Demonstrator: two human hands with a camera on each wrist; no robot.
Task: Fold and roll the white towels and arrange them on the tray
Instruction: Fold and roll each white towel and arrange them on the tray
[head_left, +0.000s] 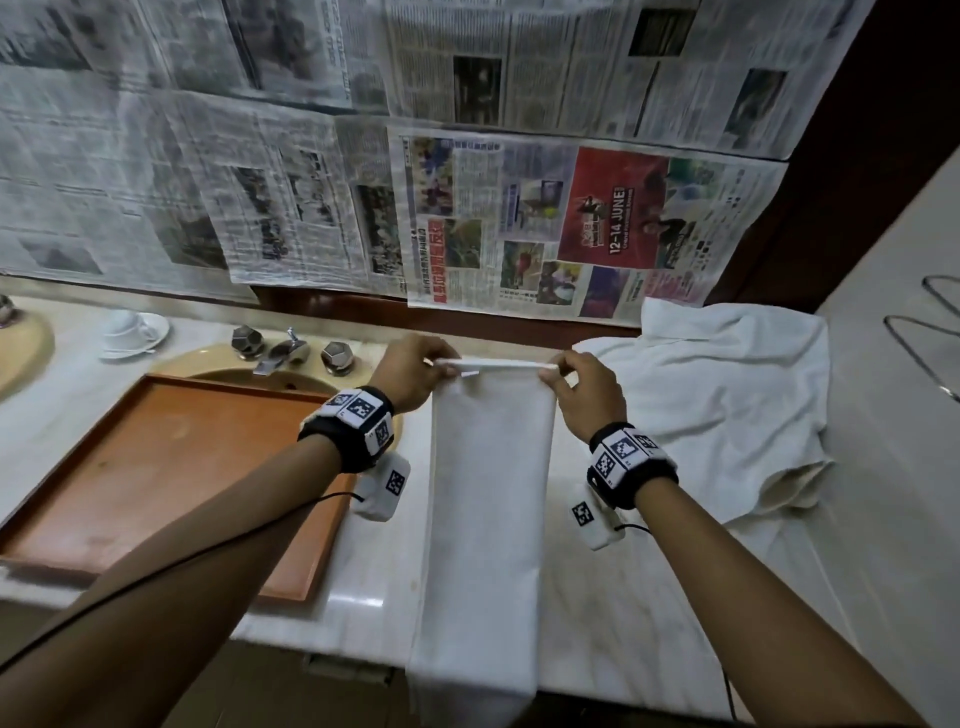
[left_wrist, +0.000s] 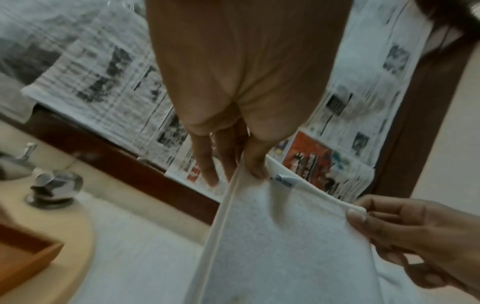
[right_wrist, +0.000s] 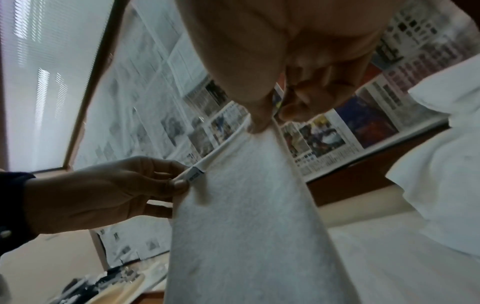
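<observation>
Below, the towel's (head_left: 488, 499) lower end leaves frame; both hands (head_left: 410, 371) pinch its corners.

Bathroom vanity, likely hotel: marble counter (head_left: 597, 613), inset basin (head_left: 270, 378) with chrome taps (head_left: 283, 353), wall towel rack (head_left: 930, 338), cup and saucer (head_left: 132, 332). Newspaper (head_left: 571, 218) covers the wall above.

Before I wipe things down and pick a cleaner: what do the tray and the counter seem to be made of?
The tray: probably wood or wood-look laminate, orange-brown, matte, with a raised rim and faint scuffs.
The counter: likely polished marble or a stone imitation, off-white with grey veining and a glossy reflection near its front edge.
</observation>
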